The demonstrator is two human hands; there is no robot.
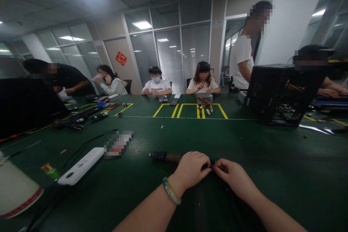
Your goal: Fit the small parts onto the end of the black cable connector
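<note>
A dark cylindrical tool (171,157), with a ribbed black collar and a small metal tip, points left on the green table. My left hand (190,170), a jade-like bangle on its wrist, is closed around the tool's right part. Thumb and fingers come together at that end. Just to the right, my right hand (235,175) makes a pinch, its fingertips almost meeting those of the left. Something small and dark lies between the fingertips, mostly hidden by the fingers. A dark strand, faint against the table, runs down below my right hand.
On the left are a white power strip (81,166), a blurred-out flat object (119,144), a small green bottle (51,170) and a paper cup (16,188). A black computer case (282,94) stands right. Several people sit or stand around the green table (272,159).
</note>
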